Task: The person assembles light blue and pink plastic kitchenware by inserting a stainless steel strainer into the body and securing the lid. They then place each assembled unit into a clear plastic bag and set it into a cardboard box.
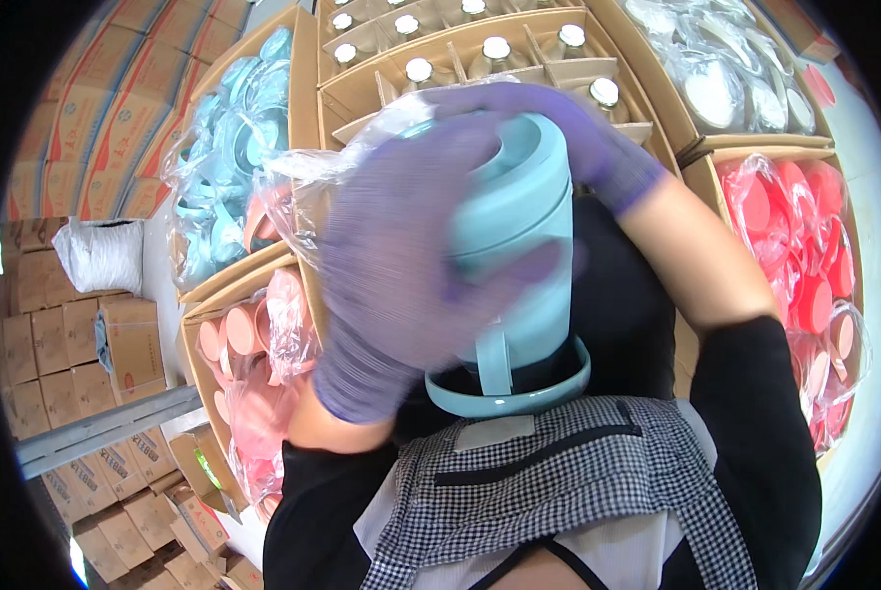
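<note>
1. i am holding a pale blue jug (519, 246) close in front of my apron (558, 492), its base ring and handle pointing down toward me.
2. my left hand (401, 256), in a purple glove, is spreading over the jug's left side, fingers wrapping around the body; it is blurred, so how tightly they are pressing i cannot tell.
3. my right hand (568, 128), gloved the same, is curling over the far top of the jug, fingers clasping its rim.
4. a clear plastic bag (362, 147) is bunching just left of the jug, touching my left hand.
5. beyond the jug, a divided box (558, 74) is holding rows of bottles (496, 49) with white caps.
6. left of the jug, a box is holding bagged blue parts (234, 118); below it another is holding bagged pink parts (253, 354).
7. right of the jug, a box is holding bagged red lids (804, 246); above that, bagged clear lids (726, 69) are lying in another box.
8. far left of the jug, small stacked cartons (57, 364) and a white sack (101, 251) are sitting on the floor.
</note>
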Demonstrator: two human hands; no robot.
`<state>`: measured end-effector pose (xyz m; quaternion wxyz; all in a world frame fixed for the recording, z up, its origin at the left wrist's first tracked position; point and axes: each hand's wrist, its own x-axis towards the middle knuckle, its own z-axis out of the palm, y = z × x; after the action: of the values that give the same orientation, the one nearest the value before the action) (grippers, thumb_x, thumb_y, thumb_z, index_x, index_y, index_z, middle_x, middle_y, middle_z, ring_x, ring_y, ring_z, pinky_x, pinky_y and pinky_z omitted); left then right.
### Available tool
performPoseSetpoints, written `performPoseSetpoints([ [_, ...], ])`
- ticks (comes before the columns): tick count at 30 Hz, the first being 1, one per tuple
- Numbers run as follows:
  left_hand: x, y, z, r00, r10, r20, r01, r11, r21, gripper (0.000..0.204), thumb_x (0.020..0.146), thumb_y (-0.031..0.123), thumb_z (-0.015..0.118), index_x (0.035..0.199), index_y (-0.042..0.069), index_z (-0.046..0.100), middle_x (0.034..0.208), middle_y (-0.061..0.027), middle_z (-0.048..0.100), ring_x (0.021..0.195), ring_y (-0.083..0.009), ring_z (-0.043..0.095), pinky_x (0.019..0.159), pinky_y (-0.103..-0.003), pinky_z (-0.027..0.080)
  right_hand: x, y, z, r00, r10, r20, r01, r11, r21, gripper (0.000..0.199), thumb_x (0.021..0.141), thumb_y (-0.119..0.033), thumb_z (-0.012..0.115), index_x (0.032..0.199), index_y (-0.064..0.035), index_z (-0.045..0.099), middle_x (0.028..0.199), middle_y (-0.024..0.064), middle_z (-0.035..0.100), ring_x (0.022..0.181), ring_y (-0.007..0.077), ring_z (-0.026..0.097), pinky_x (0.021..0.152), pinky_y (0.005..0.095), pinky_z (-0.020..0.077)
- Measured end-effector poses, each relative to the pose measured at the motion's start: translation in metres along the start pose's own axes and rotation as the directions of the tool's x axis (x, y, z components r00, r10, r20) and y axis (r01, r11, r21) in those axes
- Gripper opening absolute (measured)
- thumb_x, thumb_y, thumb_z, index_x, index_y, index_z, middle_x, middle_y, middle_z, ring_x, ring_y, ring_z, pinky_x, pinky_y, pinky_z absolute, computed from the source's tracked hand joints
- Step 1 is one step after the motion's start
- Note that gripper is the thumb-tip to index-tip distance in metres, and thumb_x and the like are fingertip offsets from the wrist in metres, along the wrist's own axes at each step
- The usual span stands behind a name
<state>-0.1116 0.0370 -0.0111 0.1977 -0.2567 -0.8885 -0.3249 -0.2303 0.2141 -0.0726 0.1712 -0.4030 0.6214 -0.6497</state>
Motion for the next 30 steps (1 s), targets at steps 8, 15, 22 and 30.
performPoseSetpoints([
  [8,-0.050,-0.051,0.001,0.907,-0.298,-0.298,0.077,0.812,-0.579,0.051,0.104,0.029,0.047,0.146,0.002,0.060,0.146,-0.0166,0.062,0.142,-0.0268,0.053,0.121,-0.039,0.036,-0.046,-0.077,0.012,0.980,-0.126,-0.155,0.029,0.856,-0.517,0.053,0.110,-0.039,0.038,0.141,-0.0047,0.065,0.149,0.0140,0.061,0.142,0.0301,0.054,0.121,0.0398,0.0387],
  [15,-0.034,-0.040,-0.031,0.997,0.054,-0.046,-0.049,0.993,0.106,0.055,0.092,0.025,0.068,0.144,0.008,0.060,0.146,-0.0177,0.061,0.141,-0.0401,0.051,0.121,-0.051,0.035,-0.025,-0.095,0.028,0.981,-0.092,-0.173,-0.012,0.854,-0.520,0.056,0.105,-0.043,0.047,0.140,-0.0015,0.064,0.135,0.0185,0.069,0.132,0.0346,0.063,0.115,0.0425,0.0443],
  [22,-0.040,-0.052,-0.032,0.992,0.023,-0.125,-0.007,0.991,0.133,0.049,0.094,0.030,0.064,0.140,0.013,0.066,0.144,-0.0167,0.063,0.143,-0.0397,0.049,0.123,-0.052,0.032,-0.030,-0.093,0.032,0.967,-0.255,0.023,0.208,0.729,-0.652,0.044,0.100,-0.028,0.055,0.137,-0.0071,0.067,0.130,0.0201,0.071,0.130,0.0359,0.064,0.115,0.0411,0.0458],
  [30,-0.043,-0.065,-0.042,0.989,0.088,-0.115,-0.077,0.992,0.101,0.041,0.102,0.030,0.050,0.130,0.010,0.073,0.137,-0.0179,0.067,0.128,-0.0405,0.061,0.118,-0.048,0.039,-0.056,-0.093,0.066,0.943,-0.286,0.170,0.301,0.520,-0.799,0.053,0.084,-0.035,0.065,0.125,-0.0017,0.066,0.113,0.0165,0.064,0.101,0.0343,0.056,0.093,0.0457,0.0415],
])
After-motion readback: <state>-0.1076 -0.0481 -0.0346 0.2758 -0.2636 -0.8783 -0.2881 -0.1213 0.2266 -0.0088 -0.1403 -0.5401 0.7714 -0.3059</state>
